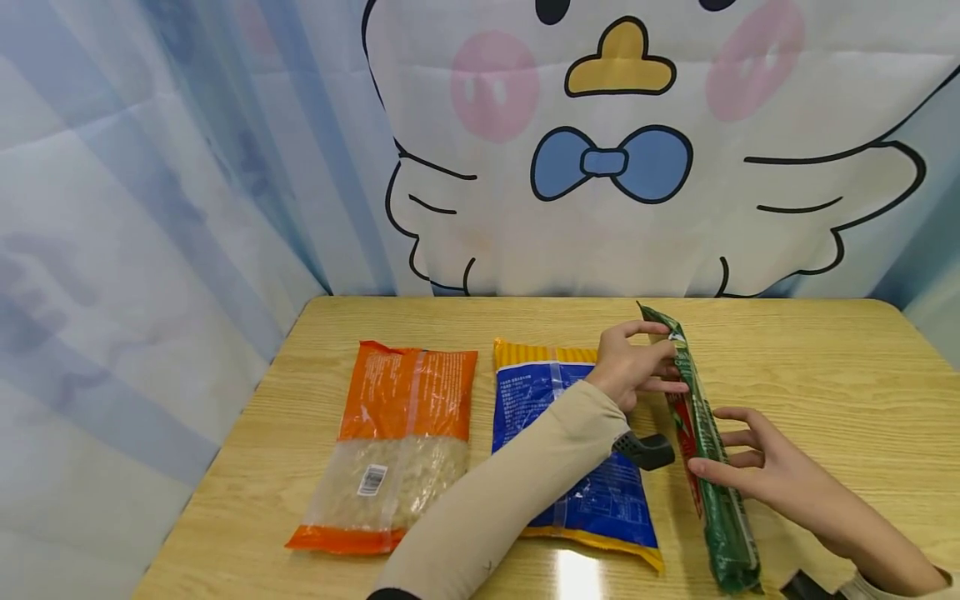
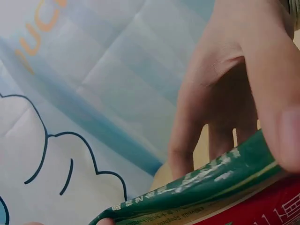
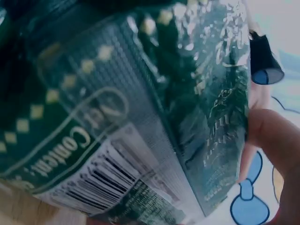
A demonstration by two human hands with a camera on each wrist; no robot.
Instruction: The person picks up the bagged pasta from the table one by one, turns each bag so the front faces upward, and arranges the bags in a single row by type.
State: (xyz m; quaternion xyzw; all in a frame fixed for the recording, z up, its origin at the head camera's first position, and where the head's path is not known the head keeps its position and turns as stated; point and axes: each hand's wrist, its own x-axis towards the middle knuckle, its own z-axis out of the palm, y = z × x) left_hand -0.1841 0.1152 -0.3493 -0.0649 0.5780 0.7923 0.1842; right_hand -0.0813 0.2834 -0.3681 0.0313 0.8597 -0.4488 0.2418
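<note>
I pinch the far end of the green packet [image 1: 708,446] in the fingers of my left hand [image 1: 636,362] and hold its middle between my right hand's [image 1: 756,467] thumb and fingers, the packet turned edge-up on the tabletop's [image 1: 847,367] right half, far end near the far edge. Its contents hidden, it is glossy green with red, yellow diamonds and a barcode. Toward the left edge, an orange bag [image 1: 412,392] shows pale pieces [image 1: 435,471] through clear film, beside a blue-and-yellow bag [image 1: 600,508].
</note>
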